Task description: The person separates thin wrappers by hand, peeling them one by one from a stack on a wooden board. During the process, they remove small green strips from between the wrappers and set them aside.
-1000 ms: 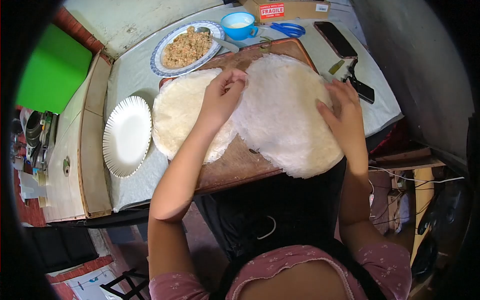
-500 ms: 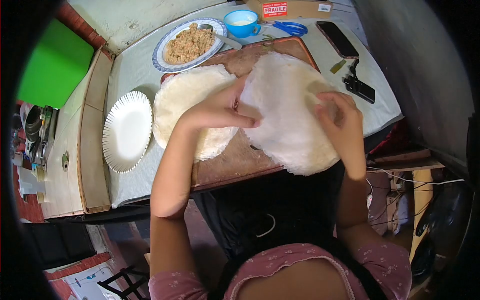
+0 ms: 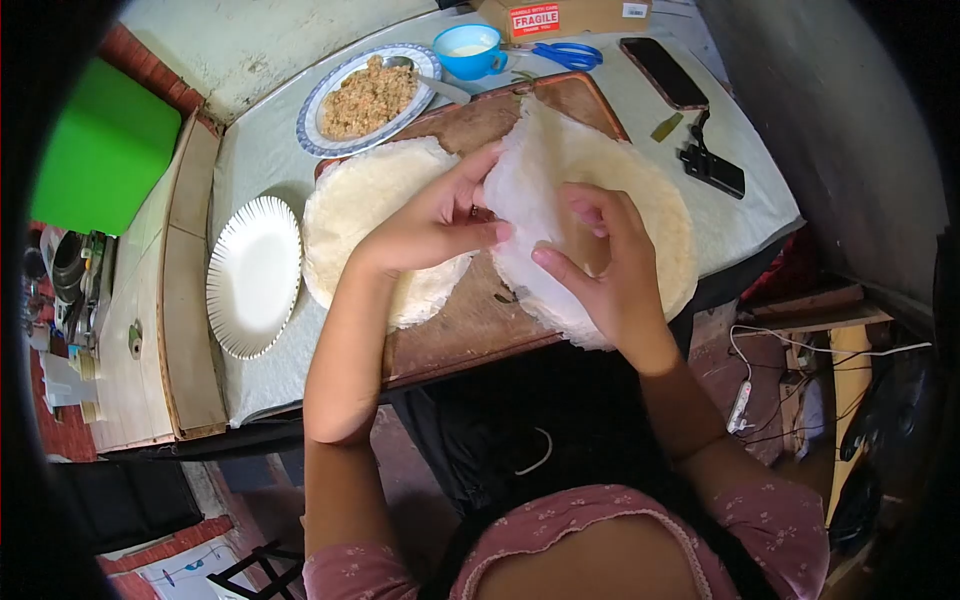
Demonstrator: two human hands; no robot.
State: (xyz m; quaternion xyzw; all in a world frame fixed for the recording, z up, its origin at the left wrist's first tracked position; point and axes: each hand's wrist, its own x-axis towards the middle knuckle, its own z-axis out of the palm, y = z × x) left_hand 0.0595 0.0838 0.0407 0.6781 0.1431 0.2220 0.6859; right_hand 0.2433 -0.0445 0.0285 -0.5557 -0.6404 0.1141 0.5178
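Note:
Two round piles of thin pale wrapper sheets lie on the brown wooden board [image 3: 440,350]. At the right pile [image 3: 655,205], my left hand [image 3: 445,215] pinches the left edge of a lifted sheet [image 3: 525,175] between thumb and fingers. My right hand [image 3: 610,265] is over the middle of that pile, its thumb and fingers apart, touching the raised, curled sheet. Partly under my left forearm is the left pile [image 3: 350,200], lying flat.
Behind the board stand a plate of crumbly filling [image 3: 370,95] with a spoon, a blue cup [image 3: 468,52], blue scissors [image 3: 568,55] and a cardboard box [image 3: 600,15]. A fluted white plate [image 3: 255,280] lies left; a phone [image 3: 663,73] and black device [image 3: 712,170] lie right.
My right hand has moved left from the pile's right side. The top sheet's right part has come up and curled leftward, showing the sheets beneath. My left hand keeps its hold at the left edge.

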